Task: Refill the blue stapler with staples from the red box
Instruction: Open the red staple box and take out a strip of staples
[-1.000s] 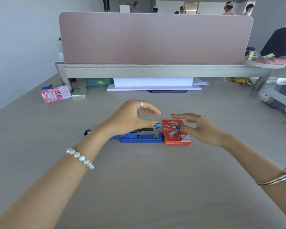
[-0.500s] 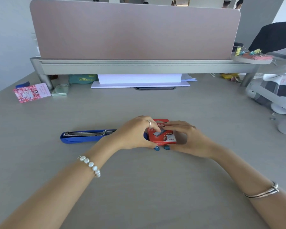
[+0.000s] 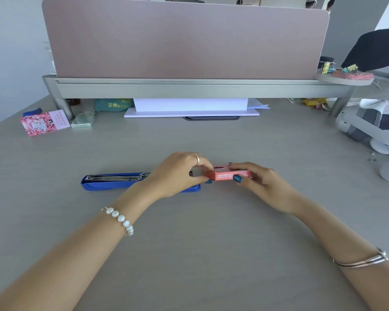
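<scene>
The small red cardboard staple box (image 3: 228, 175) is pinched by both hands' fingertips (image 3: 237, 178) right of the opened blue stapler (image 3: 112, 181); sliding it open seemingly comes next.

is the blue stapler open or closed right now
Open. The blue stapler lies flat on the desk with its top swung back, so the metal staple channel is exposed. Whether staples are in it cannot be told.
</scene>
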{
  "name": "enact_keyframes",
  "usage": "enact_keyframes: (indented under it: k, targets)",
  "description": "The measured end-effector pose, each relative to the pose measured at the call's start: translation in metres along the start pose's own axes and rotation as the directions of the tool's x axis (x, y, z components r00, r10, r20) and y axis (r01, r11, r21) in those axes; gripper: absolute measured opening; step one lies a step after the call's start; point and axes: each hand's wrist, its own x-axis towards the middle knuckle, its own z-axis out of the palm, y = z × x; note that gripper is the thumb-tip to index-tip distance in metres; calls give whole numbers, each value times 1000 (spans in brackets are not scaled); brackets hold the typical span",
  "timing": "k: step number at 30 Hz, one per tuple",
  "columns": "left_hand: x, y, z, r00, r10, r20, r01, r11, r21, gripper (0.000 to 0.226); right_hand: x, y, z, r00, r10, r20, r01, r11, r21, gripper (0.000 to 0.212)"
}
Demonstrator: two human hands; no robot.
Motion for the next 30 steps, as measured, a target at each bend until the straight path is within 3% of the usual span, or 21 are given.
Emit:
enact_keyframes:
  k: [5, 9, 17, 25, 30]
  targets:
    - [-1, 2, 2, 989, 110, -100, -105, 993, 58, 15, 0, -1, -1, 999, 35, -36, -29, 986, 164, 23]
    - [1, 1, 5, 971, 207, -121, -191, 973, 132, 15, 0, -1, 0, 999, -3, -44, 7, 995, 103, 33]
    - [5, 9, 5, 922, 357, -147, -327, 925, 196, 30, 3, 4, 3, 993, -10, -118, 21, 996, 88, 20]
    - [4, 12, 3, 930, 341, -136, -325, 937, 124, 34, 3, 2, 3, 992, -5, -126, 20, 993, 117, 22]
    - [2, 21, -3, 975, 177, -134, -196, 969, -153, 28, 3, -1, 6, 993, -8, -115, 31, 978, 206, 19]
